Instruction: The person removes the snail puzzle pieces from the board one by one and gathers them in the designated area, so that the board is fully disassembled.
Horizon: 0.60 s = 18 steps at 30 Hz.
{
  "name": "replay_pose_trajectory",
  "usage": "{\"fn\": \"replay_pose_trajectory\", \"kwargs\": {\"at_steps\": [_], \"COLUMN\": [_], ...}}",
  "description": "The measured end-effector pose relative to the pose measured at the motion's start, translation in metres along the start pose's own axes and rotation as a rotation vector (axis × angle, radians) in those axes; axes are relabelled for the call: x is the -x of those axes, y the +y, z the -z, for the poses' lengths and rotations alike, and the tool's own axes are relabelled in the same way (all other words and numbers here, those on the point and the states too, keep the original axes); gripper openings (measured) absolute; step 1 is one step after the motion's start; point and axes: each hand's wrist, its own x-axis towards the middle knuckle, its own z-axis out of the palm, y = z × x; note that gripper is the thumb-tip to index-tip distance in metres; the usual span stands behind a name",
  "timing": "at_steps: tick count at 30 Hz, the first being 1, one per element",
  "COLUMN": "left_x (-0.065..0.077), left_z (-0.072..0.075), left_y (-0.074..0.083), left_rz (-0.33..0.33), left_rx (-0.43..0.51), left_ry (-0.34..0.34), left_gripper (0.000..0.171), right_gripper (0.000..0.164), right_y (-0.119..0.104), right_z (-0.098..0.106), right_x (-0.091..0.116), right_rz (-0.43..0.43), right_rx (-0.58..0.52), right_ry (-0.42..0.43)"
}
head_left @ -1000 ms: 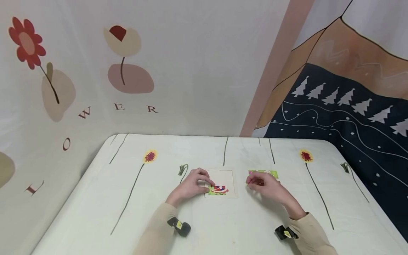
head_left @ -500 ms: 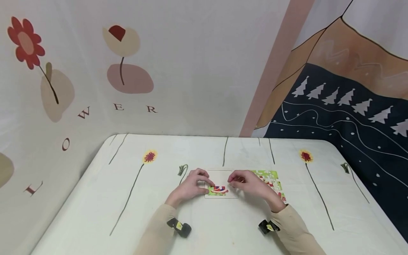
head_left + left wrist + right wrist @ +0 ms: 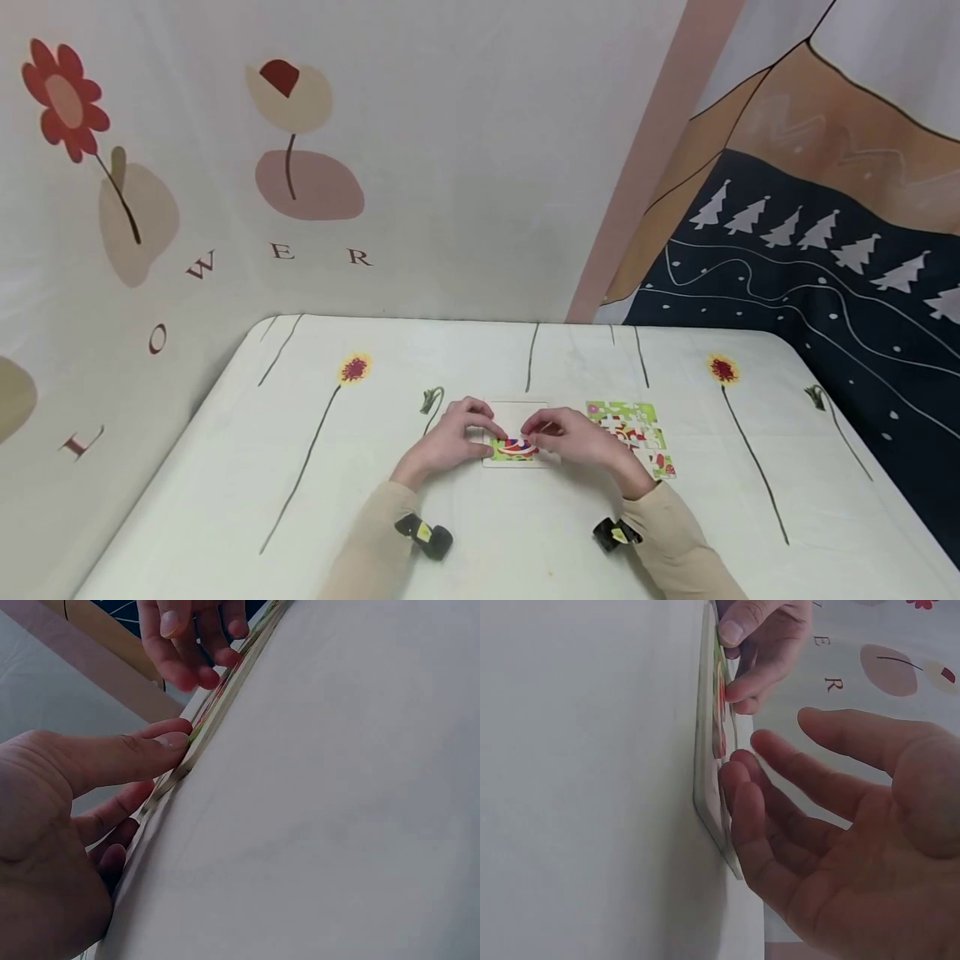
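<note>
A pale puzzle tray [image 3: 517, 411] lies flat at the middle of the table, with a few joined puzzle pieces [image 3: 516, 451] along its near left side. They show a red, white and blue picture on green. My left hand [image 3: 450, 437] rests at the tray's left side, thumb and index fingertip pressing on the joined pieces. From the right, my right hand [image 3: 573, 435] reaches over the tray, fingertips at the upper right of these pieces. In the right wrist view, the right thumb stands apart from the lightly bent fingers [image 3: 750, 817], and nothing shows between them.
To the right of the tray lie more puzzle pieces [image 3: 633, 412], green with red and white, partly behind my right hand. The white tablecloth [image 3: 510, 533] has printed flowers. Patterned cloth walls [image 3: 465, 167] stand at the back and right.
My right hand has moved left from the pieces on the right to the tray. The picture in the tray now reaches further up beneath its fingertips. My left hand stays in place.
</note>
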Motion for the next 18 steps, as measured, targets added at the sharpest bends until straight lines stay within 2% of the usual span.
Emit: {"fn": "replay_pose_trajectory", "kwargs": {"at_steps": [7, 12, 18], "left_x": [0.0002, 0.0003, -0.0007], "left_z": [0.0, 0.0004, -0.0001], "left_y": [0.0, 0.0005, 0.0002], "left_rz": [-0.001, -0.013, 0.006], "left_rx": [-0.011, -0.02, -0.026], "left_ry": [-0.005, -0.006, -0.007], "left_gripper": [0.023, 0.023, 0.023], "right_gripper": [0.021, 0.022, 0.021], "right_y": [0.005, 0.0055, 0.007], "right_z": [-0.0024, -0.0028, -0.0033], "right_x": [-0.0019, -0.0019, -0.0019], "right_rz": [0.006, -0.01, -0.017], "right_rx": [0.012, 0.052, 0.053], "right_ry": [-0.017, 0.001, 0.001]}}
